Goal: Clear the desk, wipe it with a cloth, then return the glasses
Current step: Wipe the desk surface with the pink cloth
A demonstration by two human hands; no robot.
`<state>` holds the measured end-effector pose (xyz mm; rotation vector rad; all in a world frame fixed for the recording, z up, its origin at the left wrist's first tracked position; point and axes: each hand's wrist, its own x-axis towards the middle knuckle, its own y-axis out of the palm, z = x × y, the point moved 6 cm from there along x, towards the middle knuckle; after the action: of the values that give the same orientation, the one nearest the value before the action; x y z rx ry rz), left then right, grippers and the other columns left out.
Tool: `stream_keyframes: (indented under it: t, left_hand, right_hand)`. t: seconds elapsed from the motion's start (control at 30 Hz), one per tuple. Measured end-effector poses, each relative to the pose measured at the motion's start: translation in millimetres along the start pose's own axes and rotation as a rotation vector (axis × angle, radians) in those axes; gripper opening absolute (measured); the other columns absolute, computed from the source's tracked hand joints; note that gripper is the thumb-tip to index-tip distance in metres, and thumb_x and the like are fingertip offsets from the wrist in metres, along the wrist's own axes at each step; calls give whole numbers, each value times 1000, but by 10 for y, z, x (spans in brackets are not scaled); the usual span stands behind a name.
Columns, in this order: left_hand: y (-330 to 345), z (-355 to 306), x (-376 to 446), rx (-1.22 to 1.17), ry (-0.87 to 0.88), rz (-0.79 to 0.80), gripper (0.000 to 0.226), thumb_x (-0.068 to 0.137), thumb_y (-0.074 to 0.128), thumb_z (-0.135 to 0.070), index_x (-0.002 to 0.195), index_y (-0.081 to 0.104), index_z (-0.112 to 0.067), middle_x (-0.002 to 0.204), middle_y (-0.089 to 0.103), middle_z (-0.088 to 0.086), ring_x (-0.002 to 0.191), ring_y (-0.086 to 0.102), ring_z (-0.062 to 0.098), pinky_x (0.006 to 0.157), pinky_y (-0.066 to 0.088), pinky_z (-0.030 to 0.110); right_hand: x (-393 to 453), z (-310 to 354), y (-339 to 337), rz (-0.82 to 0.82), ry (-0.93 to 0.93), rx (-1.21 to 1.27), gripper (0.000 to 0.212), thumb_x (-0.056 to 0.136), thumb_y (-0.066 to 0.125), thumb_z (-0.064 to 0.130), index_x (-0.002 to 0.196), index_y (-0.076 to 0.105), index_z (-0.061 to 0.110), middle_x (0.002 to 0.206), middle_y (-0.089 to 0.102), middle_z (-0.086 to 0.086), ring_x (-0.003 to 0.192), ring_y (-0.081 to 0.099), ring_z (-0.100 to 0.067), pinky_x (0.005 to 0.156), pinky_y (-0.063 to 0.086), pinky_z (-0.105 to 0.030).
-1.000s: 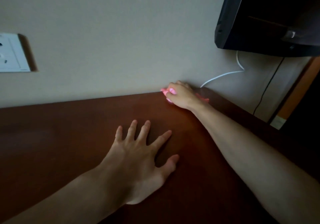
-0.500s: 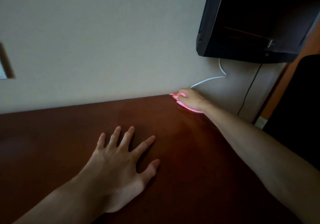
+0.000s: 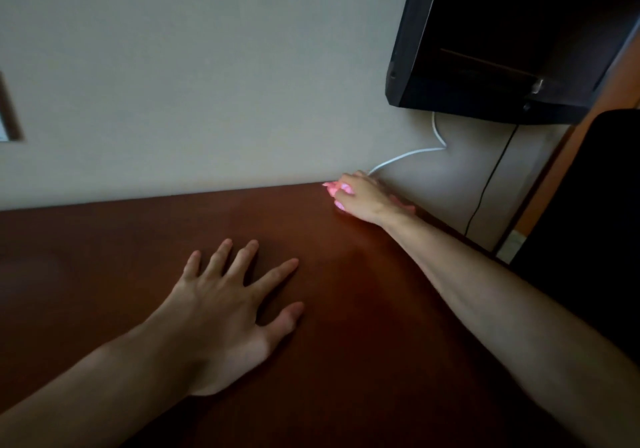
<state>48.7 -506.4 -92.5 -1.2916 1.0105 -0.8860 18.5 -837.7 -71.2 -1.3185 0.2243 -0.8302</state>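
Observation:
The dark reddish-brown desk (image 3: 121, 260) fills the lower part of the head view. My left hand (image 3: 225, 305) lies flat on the desk top with its fingers spread. My right hand (image 3: 360, 198) reaches to the desk's far right corner by the wall and grips a bright pink cloth (image 3: 334, 193), pressing it onto the wood. Only small parts of the cloth show around the fingers. No glasses are in view.
A black wall-mounted screen (image 3: 502, 39) hangs at the upper right, with a white cable (image 3: 415, 153) and a black cable (image 3: 491, 177) running down the beige wall. A wall plate (image 3: 7, 111) sits at the left edge. A dark chair (image 3: 588, 205) stands at the right.
The view swung slightly. My right hand shifted the pink cloth a little along the far corner by the wall. My left hand stayed flat on the desk.

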Motion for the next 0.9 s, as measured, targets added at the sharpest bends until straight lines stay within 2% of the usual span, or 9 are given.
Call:
stream_keyframes:
  t: [0.13,0.2,0.27,0.4,0.53,0.63,0.7,0.8,0.9]
  left_hand:
    - [-14,-3,-12,-10,-1,8,68,80,-9,-84,142,-28,-66,169,-20,-3,155,-18,24,126,-3,52]
    - [-15,-11,-16,4,5,15,69,78,-11,-85,142,-28,-66,169,-19,-1,156,-16,26,126,-2,53]
    - [-28,9,-5,7,4,7,71,76,-12,-86,142,-28,-66,169,-17,-1,156,-14,26,126,0,54]
    - [0,22,-6,7,7,-2,75,74,-15,-86,146,-24,-64,171,-12,2,157,-10,29,125,2,55]
    - [4,25,-13,6,0,-14,83,70,-17,-86,150,-18,-62,171,-7,3,157,-7,31,124,4,57]
    - [6,43,2,8,-6,-11,77,77,-11,-85,150,-17,-62,171,-7,3,157,-7,32,124,3,57]
    - [20,39,21,6,-5,-9,73,81,-7,-85,150,-17,-62,171,-8,3,157,-8,32,124,3,57]
    - [22,37,25,12,-1,-5,74,80,-8,-84,150,-18,-62,171,-9,3,157,-9,31,125,2,56]
    - [-2,41,25,4,4,-22,74,80,-8,-83,150,-20,-61,171,-11,2,157,-11,30,125,1,55]
  right_hand:
    - [-413,215,-20,108,-184,136,33,91,55,61,95,66,30,108,63,9,106,63,-11,94,49,-33]
    - [-288,214,-22,21,2,-52,34,97,46,53,102,63,24,121,62,-6,118,58,-29,101,46,-41]
    - [-229,325,5,130,238,-223,58,97,26,53,136,53,18,145,47,-16,136,42,-42,112,36,-53]
    - [-410,562,-334,415,232,-466,76,100,12,62,159,30,16,167,23,-11,151,28,-34,122,25,-48]
    - [-806,451,-744,261,185,-598,74,99,19,69,150,43,22,157,40,-14,138,46,-36,108,37,-45]
    - [-1108,301,-451,258,10,-277,77,81,30,83,150,30,50,159,28,-7,146,35,-36,117,32,-52]
    - [-1226,191,-293,167,-27,-45,73,75,40,86,141,38,57,150,36,6,140,45,-24,116,36,-46]
    - [-977,19,-212,70,-5,2,53,76,46,74,123,55,53,124,54,9,109,60,-15,101,47,-36]
    - [-569,-44,-278,25,189,90,29,71,51,53,82,72,36,81,75,1,72,70,-20,75,60,-34]
